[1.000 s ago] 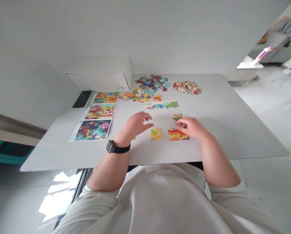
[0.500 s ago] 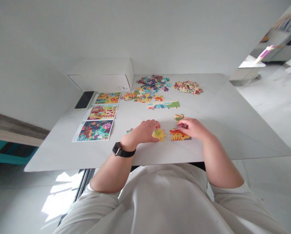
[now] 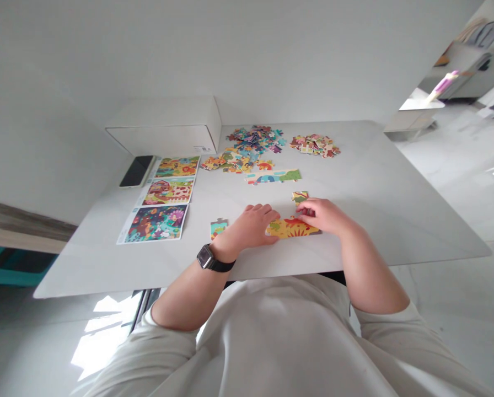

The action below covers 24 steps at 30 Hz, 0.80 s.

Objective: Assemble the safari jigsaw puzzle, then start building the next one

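My left hand (image 3: 251, 225), with a black watch on its wrist, lies curled on the white table (image 3: 396, 220), its fingertips pressing a yellow puzzle piece (image 3: 274, 226) against an orange-and-yellow joined section (image 3: 295, 227). My right hand (image 3: 323, 215) rests on the right end of that section, fingers bent and pressing down on it. A small green-and-yellow piece (image 3: 300, 196) lies just beyond my right fingertips. A loose teal piece (image 3: 218, 227) sits to the left of my left hand.
A joined strip of pieces (image 3: 274, 176) lies further back. Two heaps of loose pieces (image 3: 251, 144) (image 3: 315, 146) sit near the far edge. Three picture cards (image 3: 164, 198), a dark phone (image 3: 136, 171) and a white box (image 3: 166, 125) are at the left.
My left hand moved right, took the yellow piece and slid it against the orange section. The teal piece it covered now shows. My right hand stayed put.
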Each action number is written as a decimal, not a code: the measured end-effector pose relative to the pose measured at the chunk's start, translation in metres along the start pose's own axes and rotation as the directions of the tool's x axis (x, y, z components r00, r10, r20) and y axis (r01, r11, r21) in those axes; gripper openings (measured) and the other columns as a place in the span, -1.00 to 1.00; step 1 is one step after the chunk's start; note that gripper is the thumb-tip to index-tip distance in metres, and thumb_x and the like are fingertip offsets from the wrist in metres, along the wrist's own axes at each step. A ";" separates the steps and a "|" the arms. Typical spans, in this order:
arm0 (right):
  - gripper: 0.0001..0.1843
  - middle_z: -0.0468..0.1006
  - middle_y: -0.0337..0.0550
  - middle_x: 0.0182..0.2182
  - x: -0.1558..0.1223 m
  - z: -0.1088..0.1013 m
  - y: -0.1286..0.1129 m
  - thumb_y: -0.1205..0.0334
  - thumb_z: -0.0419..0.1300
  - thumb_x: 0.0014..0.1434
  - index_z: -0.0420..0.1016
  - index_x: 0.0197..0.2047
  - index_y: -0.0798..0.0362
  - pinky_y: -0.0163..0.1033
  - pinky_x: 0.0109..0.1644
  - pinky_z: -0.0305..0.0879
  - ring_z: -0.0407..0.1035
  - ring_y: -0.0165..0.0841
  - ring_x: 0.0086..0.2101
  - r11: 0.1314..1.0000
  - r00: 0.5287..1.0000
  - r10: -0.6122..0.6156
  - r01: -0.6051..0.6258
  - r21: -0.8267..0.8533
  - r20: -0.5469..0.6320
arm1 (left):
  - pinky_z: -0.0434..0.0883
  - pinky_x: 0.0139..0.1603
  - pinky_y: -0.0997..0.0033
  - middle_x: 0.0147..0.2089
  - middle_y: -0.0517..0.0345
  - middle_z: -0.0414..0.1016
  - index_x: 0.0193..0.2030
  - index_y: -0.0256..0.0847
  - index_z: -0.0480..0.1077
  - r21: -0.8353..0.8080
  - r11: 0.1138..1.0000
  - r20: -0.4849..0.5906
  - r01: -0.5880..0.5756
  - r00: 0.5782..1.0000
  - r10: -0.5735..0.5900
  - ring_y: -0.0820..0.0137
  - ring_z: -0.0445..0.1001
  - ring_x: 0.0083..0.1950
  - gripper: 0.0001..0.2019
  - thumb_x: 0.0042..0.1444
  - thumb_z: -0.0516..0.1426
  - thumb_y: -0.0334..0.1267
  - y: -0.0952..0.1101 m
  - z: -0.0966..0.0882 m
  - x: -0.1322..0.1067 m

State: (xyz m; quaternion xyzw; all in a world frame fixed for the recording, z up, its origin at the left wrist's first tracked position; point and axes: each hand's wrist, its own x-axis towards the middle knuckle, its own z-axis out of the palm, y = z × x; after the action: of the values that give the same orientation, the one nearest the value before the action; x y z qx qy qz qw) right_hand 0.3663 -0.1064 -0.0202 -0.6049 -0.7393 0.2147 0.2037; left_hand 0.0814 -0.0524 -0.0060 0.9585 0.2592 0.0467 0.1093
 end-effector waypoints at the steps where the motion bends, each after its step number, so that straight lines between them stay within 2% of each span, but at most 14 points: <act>1: -0.87 0.71 -0.16 -0.23 0.000 0.000 0.000 0.23 0.36 0.30 0.71 -0.07 -0.07 -0.18 -0.12 0.42 0.56 -0.28 -0.27 1.000 1.000 -0.004 0.004 0.000 0.000 | 0.36 0.19 0.02 0.21 -0.04 0.56 0.26 -0.13 0.47 0.006 1.000 -0.001 0.002 1.000 -0.002 0.04 0.55 0.18 -0.49 0.25 0.34 0.01 0.000 0.000 0.000; 7: -0.84 0.71 -0.15 -0.23 0.000 -0.001 0.001 0.24 0.38 0.27 0.71 -0.07 -0.07 -0.18 -0.12 0.44 0.56 -0.27 -0.28 1.000 1.000 -0.029 0.029 0.006 0.007 | 0.37 0.20 0.03 0.19 -0.07 0.56 0.29 -0.12 0.50 0.005 1.000 -0.002 0.022 1.000 -0.022 0.03 0.53 0.19 -0.47 0.24 0.34 0.01 0.000 -0.001 -0.001; 11: -0.83 0.71 -0.13 -0.23 0.000 -0.001 0.002 0.26 0.38 0.25 0.72 -0.08 -0.05 -0.18 -0.13 0.43 0.55 -0.28 -0.30 1.000 1.000 -0.029 0.029 0.010 0.009 | 0.36 0.26 0.03 0.26 -0.04 0.53 0.36 -0.02 0.49 -0.079 0.996 -0.047 -0.049 0.998 0.046 0.06 0.52 0.23 -0.45 0.27 0.34 0.01 -0.002 -0.001 -0.001; 14: -0.82 0.71 -0.13 -0.23 0.001 0.000 0.003 0.26 0.38 0.24 0.72 -0.07 -0.05 -0.17 -0.15 0.42 0.54 -0.28 -0.32 1.000 1.000 -0.026 0.026 0.013 0.008 | 0.35 0.28 0.03 0.26 0.01 0.54 0.29 0.05 0.56 -0.124 0.988 -0.042 -0.095 0.995 0.091 0.10 0.54 0.21 -0.55 0.30 0.35 -0.02 -0.004 0.001 0.000; 17: -0.82 0.70 -0.13 -0.24 0.000 0.000 0.004 0.28 0.38 0.24 0.72 -0.07 -0.05 -0.18 -0.15 0.41 0.54 -0.28 -0.31 1.000 1.000 -0.028 0.028 0.013 0.013 | 0.35 0.27 0.04 0.24 0.03 0.57 0.20 0.03 0.62 -0.131 0.987 -0.018 -0.097 0.995 0.096 0.12 0.56 0.18 -0.65 0.30 0.35 -0.07 -0.004 0.003 0.001; 24: -0.79 0.69 -0.13 -0.22 0.000 -0.001 0.002 0.35 0.38 0.21 0.71 -0.08 -0.03 -0.20 -0.15 0.40 0.54 -0.29 -0.30 0.999 0.999 -0.034 0.034 0.002 0.023 | 0.36 0.25 0.10 0.20 0.07 0.58 0.13 0.06 0.67 -0.141 0.985 -0.019 -0.095 0.995 0.093 0.16 0.57 0.14 -0.72 0.31 0.33 -0.10 -0.004 0.004 0.002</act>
State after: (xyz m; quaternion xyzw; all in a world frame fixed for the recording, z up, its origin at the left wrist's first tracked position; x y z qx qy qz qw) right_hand 0.3685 -0.1057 -0.0210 -0.5897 -0.7514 0.2187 0.1994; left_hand 0.0813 -0.0486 -0.0107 0.9591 0.2103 0.0762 0.1732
